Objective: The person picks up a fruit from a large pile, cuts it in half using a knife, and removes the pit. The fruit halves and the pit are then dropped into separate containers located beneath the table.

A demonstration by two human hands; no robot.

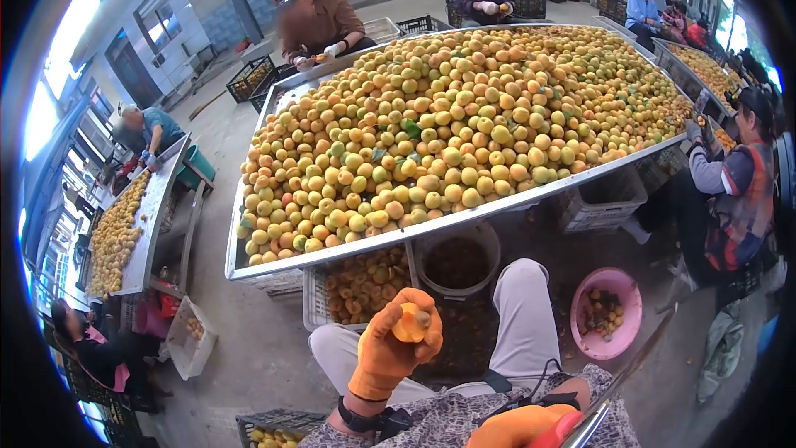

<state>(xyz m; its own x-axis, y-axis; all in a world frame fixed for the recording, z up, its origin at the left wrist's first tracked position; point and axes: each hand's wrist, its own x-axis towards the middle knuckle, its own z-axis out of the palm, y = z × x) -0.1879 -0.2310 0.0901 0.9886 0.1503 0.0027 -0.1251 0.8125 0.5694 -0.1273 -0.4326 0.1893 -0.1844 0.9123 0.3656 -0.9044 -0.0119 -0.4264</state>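
Note:
My left hand (384,358), in an orange glove, is closed around an apricot (410,325) in front of my knees. The fruit is split, with its brown pit showing at the cut face. At the bottom edge my right hand (518,430), also gloved in orange, grips a red-handled knife (567,430); its metal blade points up and to the right, and part of this hand is cut off by the frame. Beyond both hands, a big heap of whole apricots (464,116) covers the metal-rimmed table (373,245).
Below the table's near edge are a crate of opened apricots (365,286) and a white bucket (496,250) with dark contents. A pink basin (634,315) holds fruit scraps at my right; a black crate (245,427) of apricots is at lower left. Several people work around the tables.

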